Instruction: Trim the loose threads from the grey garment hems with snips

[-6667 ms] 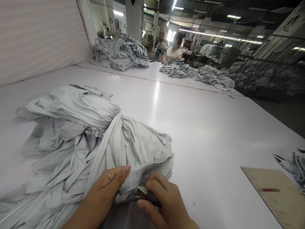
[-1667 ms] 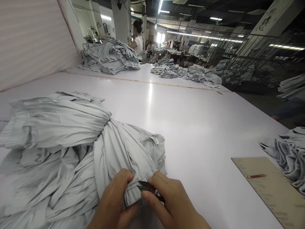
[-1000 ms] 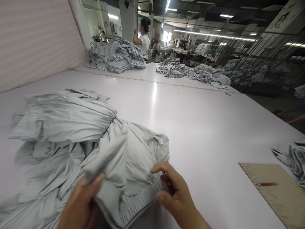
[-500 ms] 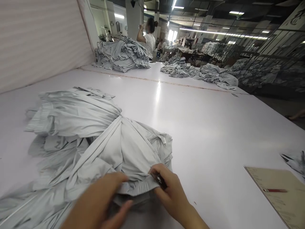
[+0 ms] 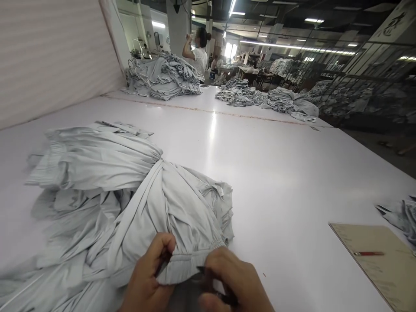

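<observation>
A light grey garment (image 5: 191, 212) with a gathered elastic band (image 5: 182, 266) lies in front of me, part of a bunched heap. My left hand (image 5: 147, 273) pinches the left end of that band between thumb and fingers. Close against the band's right part is my right hand (image 5: 232, 277), closed around dark thread snips (image 5: 227, 298). Their pointed tip shows at the band's lower edge; most of the snips is hidden by my fingers. More grey garments (image 5: 97, 160) spread to the left, drawn together at a knot-like gather.
A beige board (image 5: 373, 268) with a red pen (image 5: 368, 253) on it lies at the right. Beside it is some grey cloth (image 5: 401, 216). Garment piles (image 5: 162, 76) line the table's (image 5: 276, 173) far side, and a person (image 5: 199, 56) stands behind them.
My left hand has closed on the band and turned its edge up. My right hand has shifted slightly right and down, and the snips' tip now shows. The view has tilted a little.
</observation>
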Demonstrator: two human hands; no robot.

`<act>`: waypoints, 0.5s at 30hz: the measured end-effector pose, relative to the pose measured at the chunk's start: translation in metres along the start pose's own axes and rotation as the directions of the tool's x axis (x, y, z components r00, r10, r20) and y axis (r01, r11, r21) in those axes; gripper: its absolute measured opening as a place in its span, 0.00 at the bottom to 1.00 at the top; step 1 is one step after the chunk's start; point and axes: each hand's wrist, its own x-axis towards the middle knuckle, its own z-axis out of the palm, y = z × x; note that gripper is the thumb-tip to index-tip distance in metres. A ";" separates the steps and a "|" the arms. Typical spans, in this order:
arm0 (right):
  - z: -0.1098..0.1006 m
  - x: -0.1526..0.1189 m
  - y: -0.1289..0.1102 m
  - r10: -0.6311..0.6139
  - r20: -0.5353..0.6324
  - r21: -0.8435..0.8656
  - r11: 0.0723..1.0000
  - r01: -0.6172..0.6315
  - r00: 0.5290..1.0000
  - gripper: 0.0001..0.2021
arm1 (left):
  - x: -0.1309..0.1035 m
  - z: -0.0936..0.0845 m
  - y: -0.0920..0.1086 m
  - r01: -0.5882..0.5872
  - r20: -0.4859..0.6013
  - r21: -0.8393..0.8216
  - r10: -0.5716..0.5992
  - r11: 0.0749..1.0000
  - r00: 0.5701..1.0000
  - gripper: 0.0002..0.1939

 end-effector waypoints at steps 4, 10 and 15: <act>0.011 -0.002 0.005 0.052 0.157 -0.120 0.992 -0.033 0.986 0.15 | 0.000 0.001 -0.010 -0.060 0.010 0.024 0.060 0.998 0.998 0.06; 0.019 0.010 0.005 0.104 0.072 -0.106 0.990 -0.096 0.992 0.19 | 0.002 -0.005 -0.012 -0.507 0.020 0.270 0.522 0.818 0.853 0.14; 0.018 0.009 0.000 0.125 0.071 -0.090 0.989 -0.118 0.990 0.16 | 0.003 -0.013 -0.013 -0.607 0.042 0.267 0.621 0.748 0.783 0.23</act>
